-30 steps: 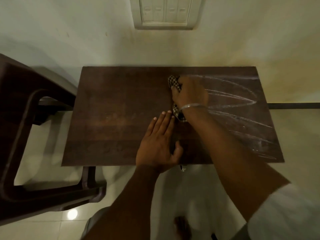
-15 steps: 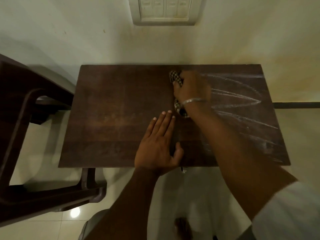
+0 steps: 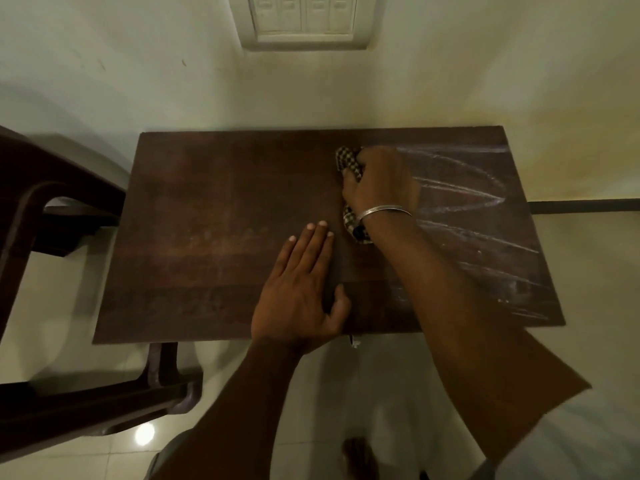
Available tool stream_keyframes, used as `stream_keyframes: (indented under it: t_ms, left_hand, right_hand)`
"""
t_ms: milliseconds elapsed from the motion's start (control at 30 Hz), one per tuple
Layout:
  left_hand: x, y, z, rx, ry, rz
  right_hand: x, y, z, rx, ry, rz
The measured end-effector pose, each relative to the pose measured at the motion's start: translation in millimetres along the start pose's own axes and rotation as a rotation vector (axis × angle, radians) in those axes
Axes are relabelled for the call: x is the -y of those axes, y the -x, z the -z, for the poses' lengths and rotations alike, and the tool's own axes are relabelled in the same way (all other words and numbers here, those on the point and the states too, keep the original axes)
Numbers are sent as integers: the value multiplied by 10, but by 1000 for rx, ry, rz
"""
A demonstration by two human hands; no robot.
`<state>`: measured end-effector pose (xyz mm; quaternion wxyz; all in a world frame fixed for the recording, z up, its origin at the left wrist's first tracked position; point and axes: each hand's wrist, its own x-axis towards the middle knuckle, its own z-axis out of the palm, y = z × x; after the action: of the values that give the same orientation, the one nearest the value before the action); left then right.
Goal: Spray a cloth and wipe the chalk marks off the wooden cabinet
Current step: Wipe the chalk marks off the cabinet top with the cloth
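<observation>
The dark wooden cabinet top (image 3: 214, 216) fills the middle of the view. White chalk marks (image 3: 467, 199) streak its right half; the left half shows only faint smears. My right hand (image 3: 381, 183), with a metal bangle at the wrist, presses a checkered cloth (image 3: 348, 161) onto the top near the far edge, at the left end of the chalk streaks. The cloth pokes out above my fingers and below my wrist. My left hand (image 3: 301, 292) lies flat on the wood near the front edge, fingers together, holding nothing.
A dark plastic chair (image 3: 52, 237) stands close to the cabinet's left side. A pale wall with a white switch panel (image 3: 304, 20) rises right behind the cabinet. Glossy tiled floor (image 3: 381, 393) and my foot (image 3: 356, 459) lie below the front edge.
My right hand with the cloth has slid slightly right, toward the chalk streaks. My left hand stays planted in the same spot on the wood.
</observation>
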<state>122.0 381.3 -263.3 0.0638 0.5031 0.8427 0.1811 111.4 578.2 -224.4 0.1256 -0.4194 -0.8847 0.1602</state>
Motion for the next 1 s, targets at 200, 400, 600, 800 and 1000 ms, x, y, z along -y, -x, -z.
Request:
stream_keyframes:
  t_ms: [200, 400, 600, 800, 1000]
  left_hand:
    - [-12, -3, 5, -10, 2, 3]
    - [0, 1, 9, 20, -20, 6]
    - [-4, -13, 5, 9, -18, 3]
    - [-7, -12, -7, 8, -18, -1]
    - [18, -1, -12, 11, -34, -9]
  right_hand:
    - [75, -476, 6, 32, -8, -53]
    - [-25, -109, 64, 30, -7, -36]
    - [-69, -143, 82, 27, -19, -43]
    - [-16, -369, 92, 64, -35, -40]
    - [-168, 285, 144, 56, -44, -23]
